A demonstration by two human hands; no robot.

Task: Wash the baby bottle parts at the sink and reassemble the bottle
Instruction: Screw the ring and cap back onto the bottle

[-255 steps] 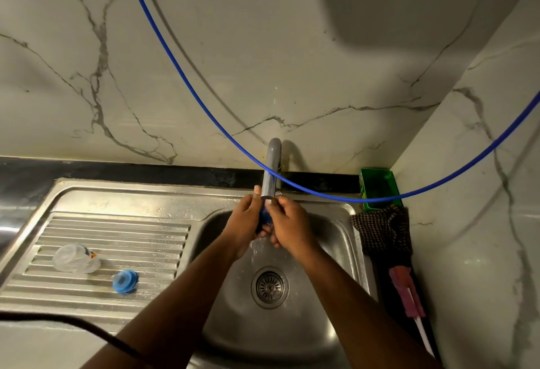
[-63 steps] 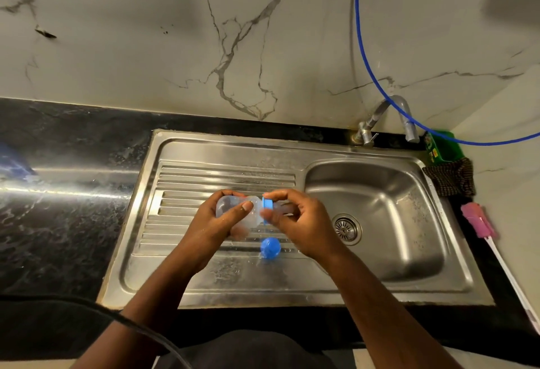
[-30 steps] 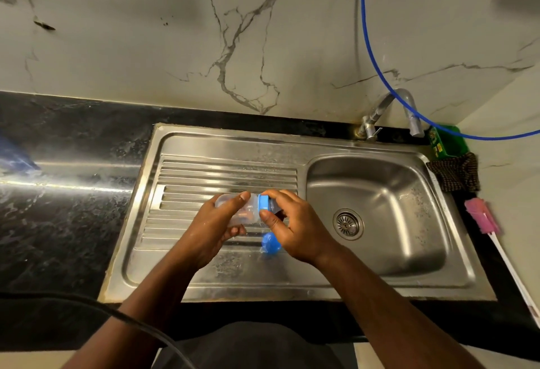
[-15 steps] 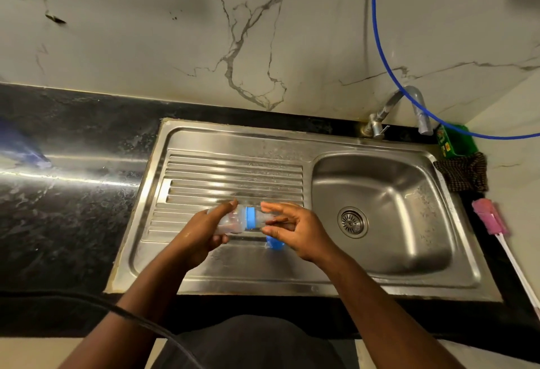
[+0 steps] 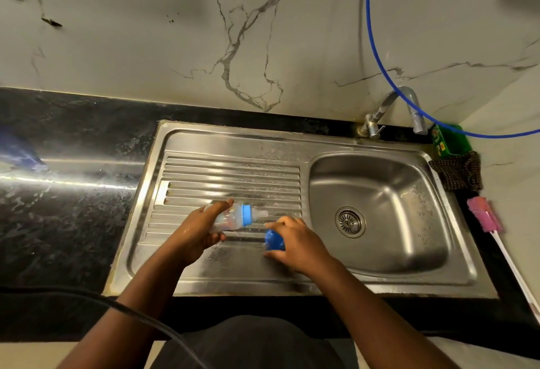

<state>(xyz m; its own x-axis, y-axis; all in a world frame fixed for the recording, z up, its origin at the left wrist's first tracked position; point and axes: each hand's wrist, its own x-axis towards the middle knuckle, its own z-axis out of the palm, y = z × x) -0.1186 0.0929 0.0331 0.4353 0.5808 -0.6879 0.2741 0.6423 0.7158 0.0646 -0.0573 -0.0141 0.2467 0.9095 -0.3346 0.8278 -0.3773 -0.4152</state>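
I note left hand [image 5: 196,232] curled round the wet bottle [image 5: 230,219], right hand [image 5: 293,242] apparently pinching the blue cap [image 5: 274,240]; either may slip onto the drainboard [image 5: 233,175].

Sink [image 5: 233,275] brushed steel, wet sheen; bottle [image 5: 230,218] clear plastic; counter [image 5: 67,216] glossy black stone; wall [image 5: 175,32] veined marble.

Steel sink unit [image 5: 204,140] sat in black stone counter [image 5: 73,222]; blue cap [image 5: 274,240] on drainboard, pink brush [image 5: 485,218] & checked cloth [image 5: 458,173] on counter's right.
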